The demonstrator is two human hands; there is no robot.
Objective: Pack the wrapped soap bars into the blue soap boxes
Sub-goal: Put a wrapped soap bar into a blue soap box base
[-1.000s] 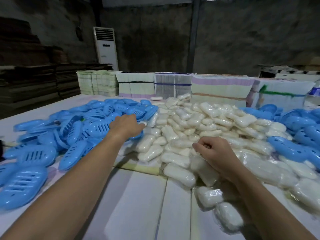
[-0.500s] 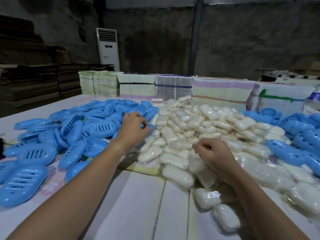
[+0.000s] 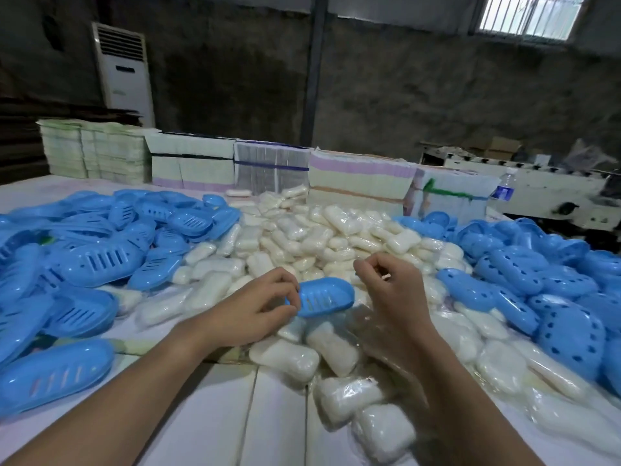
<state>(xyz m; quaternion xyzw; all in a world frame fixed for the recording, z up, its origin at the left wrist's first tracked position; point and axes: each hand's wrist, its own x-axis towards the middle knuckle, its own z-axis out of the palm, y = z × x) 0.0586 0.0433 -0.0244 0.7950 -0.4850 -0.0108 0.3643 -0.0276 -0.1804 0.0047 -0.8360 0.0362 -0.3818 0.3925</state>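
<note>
A heap of wrapped white soap bars (image 3: 302,237) fills the middle of the white table (image 3: 215,415). My left hand (image 3: 255,307) pinches the left end of a blue slotted soap box half (image 3: 327,297) and holds it just above the near soaps. Right beside that box, my right hand (image 3: 396,290) hovers with its fingers curled round something pale, apparently a wrapped soap bar. Only a sliver of it shows between the fingertips.
Piles of blue box halves lie on the left (image 3: 100,260) and on the right (image 3: 537,280). Stacks of flat printed cartons (image 3: 359,176) line the table's far edge, with a water bottle (image 3: 505,190) beside them. A standing air conditioner (image 3: 124,72) is against the wall.
My left hand has brought a blue box half from the left pile to the middle. My right hand has lifted off the soap heap toward the box.
</note>
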